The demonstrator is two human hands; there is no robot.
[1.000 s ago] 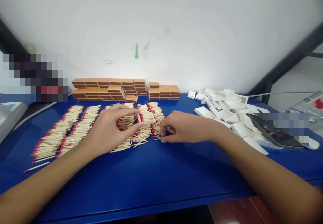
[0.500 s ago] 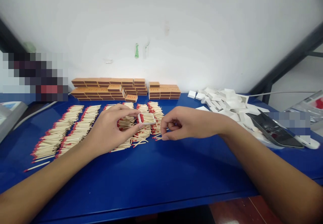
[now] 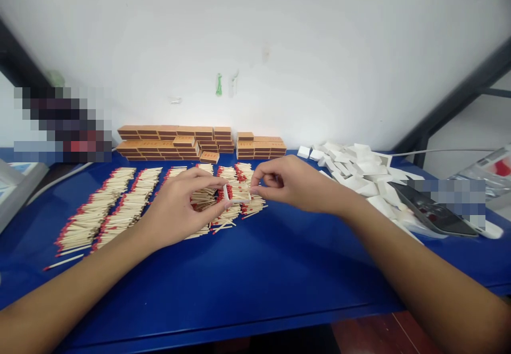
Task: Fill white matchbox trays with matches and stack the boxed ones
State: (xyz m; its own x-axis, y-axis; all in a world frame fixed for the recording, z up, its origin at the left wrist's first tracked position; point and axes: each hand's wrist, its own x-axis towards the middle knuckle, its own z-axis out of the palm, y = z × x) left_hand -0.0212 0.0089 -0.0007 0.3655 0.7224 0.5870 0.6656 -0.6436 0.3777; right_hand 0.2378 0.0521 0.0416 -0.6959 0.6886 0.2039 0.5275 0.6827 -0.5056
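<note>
My left hand (image 3: 181,210) grips a small white tray (image 3: 236,194) filled with red-tipped matches, held just above the loose matches (image 3: 223,207) on the blue table (image 3: 247,274). My right hand (image 3: 289,181) is pinched at the tray's right end, its fingertips touching the matches there. Rows of matches (image 3: 107,207) lie to the left of my left hand.
Stacked brown matchboxes (image 3: 175,142) line the wall at the back. A heap of empty white trays (image 3: 359,170) lies at the right, with a dark phone (image 3: 431,210) beside it. A grey device (image 3: 16,186) sits at the left edge.
My right hand rose from the loose matches on the table and moved left and up to the tray's right end. The left hand kept holding the tray, tilting it slightly.
</note>
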